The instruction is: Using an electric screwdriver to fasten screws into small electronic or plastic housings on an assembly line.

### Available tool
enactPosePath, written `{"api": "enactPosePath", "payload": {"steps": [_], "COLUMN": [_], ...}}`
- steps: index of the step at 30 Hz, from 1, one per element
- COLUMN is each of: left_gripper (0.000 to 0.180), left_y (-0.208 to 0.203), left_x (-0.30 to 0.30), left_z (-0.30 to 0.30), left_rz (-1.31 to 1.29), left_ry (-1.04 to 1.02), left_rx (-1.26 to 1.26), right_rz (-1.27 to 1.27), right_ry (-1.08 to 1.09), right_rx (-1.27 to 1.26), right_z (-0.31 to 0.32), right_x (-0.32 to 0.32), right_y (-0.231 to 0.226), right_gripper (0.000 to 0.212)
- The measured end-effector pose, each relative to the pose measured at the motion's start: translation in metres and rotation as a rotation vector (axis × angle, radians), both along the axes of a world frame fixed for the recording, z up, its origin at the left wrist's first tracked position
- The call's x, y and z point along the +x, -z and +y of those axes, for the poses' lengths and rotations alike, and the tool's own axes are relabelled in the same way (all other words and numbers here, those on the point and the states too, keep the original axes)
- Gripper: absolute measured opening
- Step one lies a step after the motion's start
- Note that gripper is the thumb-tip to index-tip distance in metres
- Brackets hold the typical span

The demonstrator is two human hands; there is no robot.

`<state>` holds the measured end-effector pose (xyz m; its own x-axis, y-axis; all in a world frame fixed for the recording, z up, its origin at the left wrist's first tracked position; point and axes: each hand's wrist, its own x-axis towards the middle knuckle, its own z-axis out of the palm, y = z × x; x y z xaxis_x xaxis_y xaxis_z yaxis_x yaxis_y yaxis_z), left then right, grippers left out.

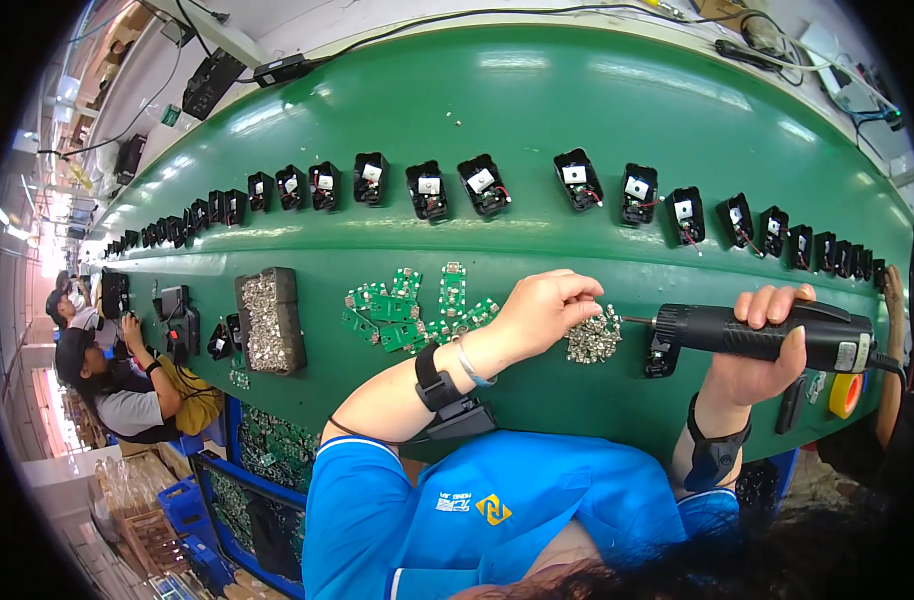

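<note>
My right hand (767,345) is wrapped around a black electric screwdriver (827,338), held level with its bit pointing left. Close to that bit, my left hand (547,312) has its thumb and fingertips pinched together above a heap of small silvery metal parts (595,340). Anything between those fingertips is too small to make out. Beneath the front of the screwdriver a small black housing (661,360) sits partly covered. Left of my left hand lies a loose spread of green circuit boards (392,310).
A dark block-shaped tray (295,340) of small metal parts stands farther left. Black housings (485,185) with white pieces inside line the green table. At right is a yellow tape roll (845,395). Another person (137,385) works at far left, beside blue-rimmed bins (239,480).
</note>
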<state>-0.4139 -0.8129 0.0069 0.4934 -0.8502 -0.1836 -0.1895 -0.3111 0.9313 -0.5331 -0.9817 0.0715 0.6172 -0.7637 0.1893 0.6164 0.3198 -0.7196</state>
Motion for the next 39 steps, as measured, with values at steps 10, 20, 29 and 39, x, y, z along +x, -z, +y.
{"api": "enactPosePath", "payload": {"steps": [10, 20, 29, 39], "left_gripper": [0.016, 0.019, 0.018, 0.018], "left_y": [-0.015, -0.011, -0.008, 0.003], "left_x": [-0.017, -0.028, -0.025, -0.028], "left_z": [0.002, -0.005, -0.007, -0.006], "left_rz": [0.993, 1.167, 1.352, 1.455], "left_ry": [-0.265, -0.321, -0.319, -0.288], "left_rx": [-0.197, -0.209, -0.278, -0.346], "right_rz": [-0.090, -0.097, -0.124, -0.149], "right_ry": [0.027, 0.054, 0.053, 0.040], "right_rx": [0.042, -0.068, -0.105, -0.110], "right_z": [0.009, 0.011, 0.010, 0.009], "right_x": [0.011, 0.009, 0.011, 0.011], "right_y": [-0.017, -0.016, -0.016, -0.010], "right_gripper": [0.038, 0.040, 0.040, 0.041]}}
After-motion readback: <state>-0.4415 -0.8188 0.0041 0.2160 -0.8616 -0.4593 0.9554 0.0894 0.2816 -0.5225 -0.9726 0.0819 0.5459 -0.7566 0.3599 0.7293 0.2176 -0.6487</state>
